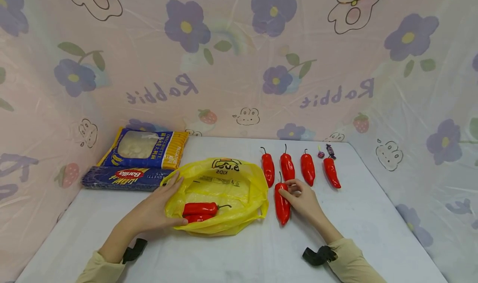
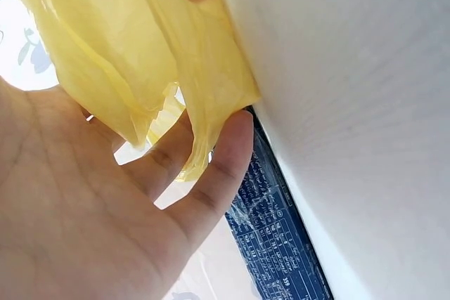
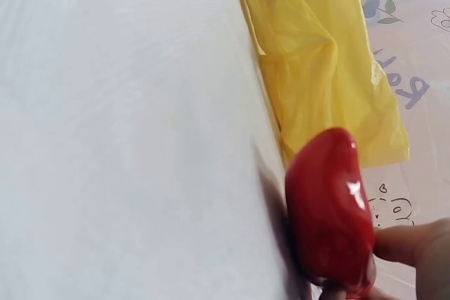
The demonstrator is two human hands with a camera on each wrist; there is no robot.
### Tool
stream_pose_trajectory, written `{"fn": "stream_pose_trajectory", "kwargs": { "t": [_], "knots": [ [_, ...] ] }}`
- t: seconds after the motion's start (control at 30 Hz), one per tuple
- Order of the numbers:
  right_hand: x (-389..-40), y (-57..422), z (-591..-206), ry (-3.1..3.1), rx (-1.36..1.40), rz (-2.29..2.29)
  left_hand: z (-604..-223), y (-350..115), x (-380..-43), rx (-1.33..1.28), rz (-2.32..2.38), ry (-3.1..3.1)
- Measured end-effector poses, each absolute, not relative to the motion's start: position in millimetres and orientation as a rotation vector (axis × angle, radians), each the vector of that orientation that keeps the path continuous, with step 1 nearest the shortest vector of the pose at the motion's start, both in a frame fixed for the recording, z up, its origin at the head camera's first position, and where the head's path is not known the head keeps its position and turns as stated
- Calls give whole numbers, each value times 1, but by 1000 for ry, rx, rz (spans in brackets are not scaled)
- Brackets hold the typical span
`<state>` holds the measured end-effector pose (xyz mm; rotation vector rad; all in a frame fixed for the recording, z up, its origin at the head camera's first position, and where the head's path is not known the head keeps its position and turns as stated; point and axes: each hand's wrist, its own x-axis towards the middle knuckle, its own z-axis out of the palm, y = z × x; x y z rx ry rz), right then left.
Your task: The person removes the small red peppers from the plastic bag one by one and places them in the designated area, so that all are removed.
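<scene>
My left hand (image 1: 164, 206) holds the left side of a yellow plastic bag (image 1: 239, 191), its thumb at the near rim and its fingers spread toward the far one. In the left wrist view, fingers (image 2: 225, 152) curl at a loop of the yellow plastic. The bag's mouth gapes, showing two red peppers (image 1: 200, 208) inside. To the right of the bag, my right hand (image 1: 303, 198) pinches another red pepper (image 1: 282, 210) near its stem end, with the tip toward me. The right wrist view shows this pepper (image 3: 327, 209) close over the white tabletop.
Several more red peppers (image 1: 308, 169) lie in a row behind my right hand. Two small wrapped candies (image 1: 330, 151) sit beyond the rightmost pepper. A blue spaghetti pack (image 1: 125, 178) and a blue-and-yellow pasta bag (image 1: 143, 148) lie at the back left. Patterned curtains surround the white table (image 1: 358, 233).
</scene>
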<state>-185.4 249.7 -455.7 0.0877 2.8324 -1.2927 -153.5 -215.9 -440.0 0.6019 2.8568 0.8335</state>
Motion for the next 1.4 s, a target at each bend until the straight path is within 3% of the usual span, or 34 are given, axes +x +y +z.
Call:
{"fn": "stream_pose_trajectory", "kwargs": {
  "t": [0.97,1.23,1.4],
  "knots": [
    [-187,256,-454,2843,62,-1289,-437,-215,-153,605,835,2858],
    [-187,259,-442,2901,86,-1297,-438,-215,-153,602,835,2857],
    [-189,249,-428,2965,-56,-1348,-438,-215,-152,604,841,2856]
  ]
}}
